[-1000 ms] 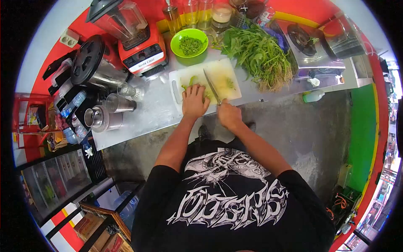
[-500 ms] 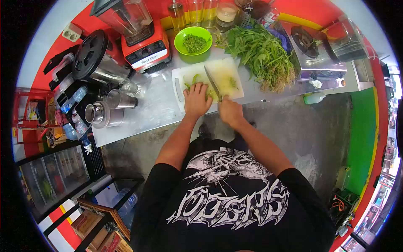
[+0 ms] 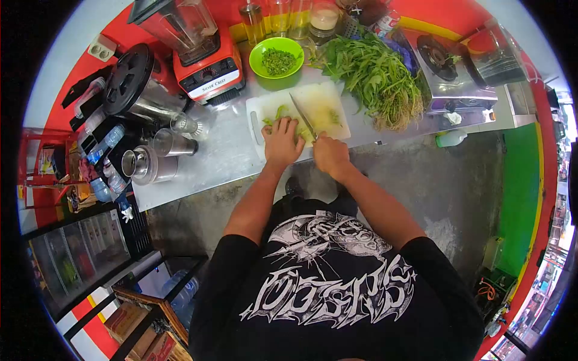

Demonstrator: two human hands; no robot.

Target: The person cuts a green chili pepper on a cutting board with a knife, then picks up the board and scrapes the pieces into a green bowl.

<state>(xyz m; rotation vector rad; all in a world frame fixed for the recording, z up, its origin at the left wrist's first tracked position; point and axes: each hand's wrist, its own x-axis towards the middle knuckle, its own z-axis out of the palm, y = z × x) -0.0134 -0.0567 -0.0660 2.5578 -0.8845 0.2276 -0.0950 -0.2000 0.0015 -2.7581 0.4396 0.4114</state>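
On the white cutting board [image 3: 322, 96], my left hand [image 3: 283, 143] presses its bent fingers down on pieces of a light green vegetable [image 3: 282, 112], whose kind I cannot tell. Its fingers cover part of them. My right hand [image 3: 330, 153] is wrapped around the handle of a kitchen knife [image 3: 303, 114]. The blade slants away to the upper left, close beside my left fingers. Chopped green bits [image 3: 335, 117] lie on the board right of the blade. Behind the board stands a lime-green bowl [image 3: 276, 83] holding chopped greens [image 3: 278, 61].
A bundle of leafy greens with roots [image 3: 376, 78] lies right of the board, before a gas stove [image 3: 460, 99]. To the left are a red blender [image 3: 211, 78], a steel cup [image 3: 171, 142] and a lidded container [image 3: 129, 81]. Glass bottles [image 3: 280, 18] line the back wall.
The knife has shifted slightly left, nearer my left fingers, and my right hand has risen a little with it. My left hand stays in place on the vegetable.
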